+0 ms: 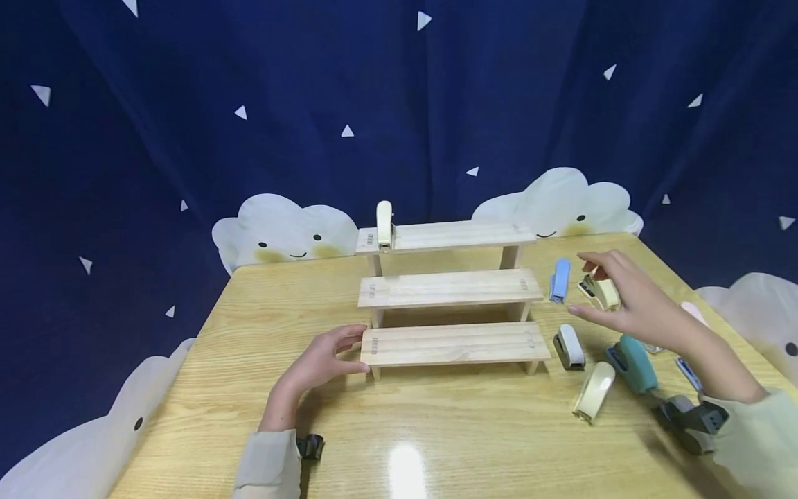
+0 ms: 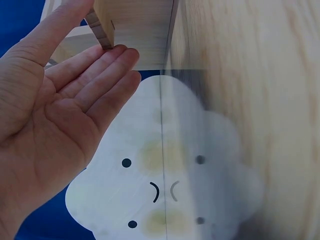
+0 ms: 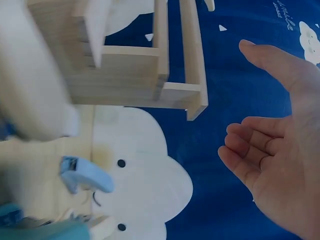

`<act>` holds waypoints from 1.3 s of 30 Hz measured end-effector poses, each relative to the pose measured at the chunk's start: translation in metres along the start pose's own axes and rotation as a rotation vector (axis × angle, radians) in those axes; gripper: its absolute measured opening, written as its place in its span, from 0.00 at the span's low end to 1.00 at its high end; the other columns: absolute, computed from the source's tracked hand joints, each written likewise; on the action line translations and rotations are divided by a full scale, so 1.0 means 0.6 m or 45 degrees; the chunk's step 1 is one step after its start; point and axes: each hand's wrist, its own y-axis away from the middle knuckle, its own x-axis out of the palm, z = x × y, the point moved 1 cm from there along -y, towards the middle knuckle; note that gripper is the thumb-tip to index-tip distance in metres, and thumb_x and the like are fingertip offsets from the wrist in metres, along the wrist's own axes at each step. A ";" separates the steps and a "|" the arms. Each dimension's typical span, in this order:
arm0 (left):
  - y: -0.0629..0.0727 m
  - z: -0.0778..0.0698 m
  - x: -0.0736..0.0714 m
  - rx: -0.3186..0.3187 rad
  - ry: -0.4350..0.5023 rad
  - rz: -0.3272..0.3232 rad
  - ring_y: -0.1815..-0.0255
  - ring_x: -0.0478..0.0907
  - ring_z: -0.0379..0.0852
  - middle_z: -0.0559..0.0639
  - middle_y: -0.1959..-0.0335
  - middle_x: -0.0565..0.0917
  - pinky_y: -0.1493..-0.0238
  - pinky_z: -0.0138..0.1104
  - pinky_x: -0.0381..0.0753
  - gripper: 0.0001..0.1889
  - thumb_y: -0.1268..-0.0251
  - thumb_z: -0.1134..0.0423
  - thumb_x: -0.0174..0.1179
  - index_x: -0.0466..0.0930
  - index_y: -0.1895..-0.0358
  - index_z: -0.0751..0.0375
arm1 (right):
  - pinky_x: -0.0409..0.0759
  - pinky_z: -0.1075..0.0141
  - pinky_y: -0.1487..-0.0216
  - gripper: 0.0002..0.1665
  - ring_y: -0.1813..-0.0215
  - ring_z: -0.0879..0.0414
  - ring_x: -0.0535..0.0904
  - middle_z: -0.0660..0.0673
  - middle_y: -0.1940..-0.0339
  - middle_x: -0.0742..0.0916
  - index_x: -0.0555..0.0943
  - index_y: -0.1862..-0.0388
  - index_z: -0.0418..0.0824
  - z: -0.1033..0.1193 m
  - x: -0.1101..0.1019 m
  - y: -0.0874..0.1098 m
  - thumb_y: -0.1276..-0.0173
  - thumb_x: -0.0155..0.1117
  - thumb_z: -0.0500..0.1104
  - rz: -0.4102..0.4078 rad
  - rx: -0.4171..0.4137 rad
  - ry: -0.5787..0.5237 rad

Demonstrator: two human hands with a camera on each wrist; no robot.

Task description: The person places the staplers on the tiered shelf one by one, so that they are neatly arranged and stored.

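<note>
My left hand (image 1: 324, 357) touches the left end of a three-tier wooden shelf (image 1: 455, 344), its thumb at the front corner of the lowest tier. In the left wrist view its fingers (image 2: 107, 82) are nearly straight beside the wood. My right hand (image 1: 642, 305) is raised over the right side of the table, thumb and fingers apart. The right wrist view shows nothing in that hand. Closest to it are a cream stapler (image 1: 603, 292), partly hidden by the hand, and a blue stapler (image 1: 561, 280). Another cream stapler (image 1: 384, 225) stands at the left of the top tier.
Right of the shelf lie a white stapler (image 1: 569, 346), a cream stapler (image 1: 594, 391) and a larger teal stapler-like tool (image 1: 634, 364). A pink item (image 1: 693, 312) and a small blue item (image 1: 688, 374) are partly hidden by the right arm. Behind the table hangs a dark blue curtain (image 1: 399, 104).
</note>
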 end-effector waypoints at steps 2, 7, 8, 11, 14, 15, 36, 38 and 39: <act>-0.001 0.001 0.000 0.003 -0.002 0.000 0.30 0.70 0.62 0.61 0.29 0.71 0.29 0.51 0.71 0.40 0.46 0.58 0.73 0.66 0.29 0.61 | 0.65 0.72 0.55 0.50 0.52 0.69 0.65 0.44 0.51 0.79 0.67 0.31 0.35 -0.003 0.004 0.018 0.51 0.80 0.44 0.003 0.023 0.014; -0.002 0.003 0.001 0.007 -0.009 -0.001 0.30 0.70 0.61 0.61 0.30 0.71 0.29 0.51 0.71 0.40 0.46 0.57 0.73 0.66 0.29 0.62 | 0.68 0.72 0.57 0.49 0.52 0.68 0.67 0.46 0.53 0.79 0.69 0.33 0.35 -0.009 0.016 0.061 0.53 0.81 0.46 0.007 0.024 0.073; -0.003 0.004 0.001 0.006 -0.009 -0.001 0.30 0.70 0.61 0.61 0.30 0.71 0.29 0.51 0.71 0.40 0.46 0.57 0.73 0.66 0.29 0.62 | 0.68 0.72 0.57 0.50 0.52 0.68 0.67 0.46 0.52 0.79 0.69 0.33 0.35 -0.010 0.018 0.068 0.53 0.82 0.47 0.007 0.021 0.086; -0.003 0.005 0.001 0.007 -0.005 -0.001 0.30 0.70 0.61 0.61 0.29 0.71 0.29 0.51 0.71 0.40 0.46 0.57 0.73 0.66 0.29 0.62 | 0.69 0.70 0.58 0.49 0.52 0.67 0.68 0.45 0.52 0.80 0.70 0.34 0.35 -0.013 0.024 0.090 0.54 0.82 0.48 0.016 0.028 0.106; -0.003 0.006 0.000 0.013 -0.007 0.003 0.30 0.70 0.62 0.61 0.29 0.70 0.29 0.51 0.70 0.41 0.46 0.57 0.72 0.65 0.29 0.62 | 0.70 0.71 0.58 0.50 0.52 0.65 0.70 0.44 0.52 0.80 0.69 0.34 0.34 -0.014 0.029 0.111 0.54 0.82 0.49 0.030 0.052 0.119; -0.003 0.006 -0.001 0.015 -0.007 0.005 0.30 0.70 0.62 0.61 0.29 0.70 0.28 0.51 0.70 0.41 0.46 0.57 0.72 0.65 0.29 0.62 | 0.70 0.71 0.58 0.50 0.53 0.62 0.72 0.44 0.53 0.80 0.69 0.34 0.34 -0.013 0.030 0.117 0.54 0.82 0.49 0.035 0.056 0.121; -0.003 0.003 -0.001 -0.003 -0.028 0.026 0.29 0.69 0.62 0.61 0.27 0.68 0.28 0.51 0.70 0.41 0.44 0.56 0.71 0.64 0.28 0.60 | 0.74 0.42 0.49 0.56 0.41 0.38 0.72 0.34 0.42 0.78 0.68 0.34 0.33 0.017 0.061 0.201 0.56 0.81 0.58 0.095 0.155 0.192; -0.003 0.002 -0.002 -0.009 -0.035 0.024 0.29 0.68 0.62 0.60 0.27 0.68 0.28 0.51 0.70 0.41 0.44 0.56 0.71 0.64 0.28 0.60 | 0.76 0.39 0.50 0.55 0.41 0.37 0.72 0.33 0.42 0.78 0.69 0.35 0.33 0.019 0.062 0.201 0.56 0.81 0.59 0.107 0.169 0.201; -0.003 0.003 -0.002 -0.010 -0.041 0.023 0.29 0.68 0.62 0.60 0.28 0.68 0.29 0.52 0.70 0.41 0.44 0.56 0.71 0.64 0.28 0.60 | 0.76 0.38 0.51 0.55 0.42 0.37 0.73 0.33 0.42 0.78 0.69 0.35 0.32 0.020 0.063 0.201 0.56 0.81 0.59 0.114 0.170 0.204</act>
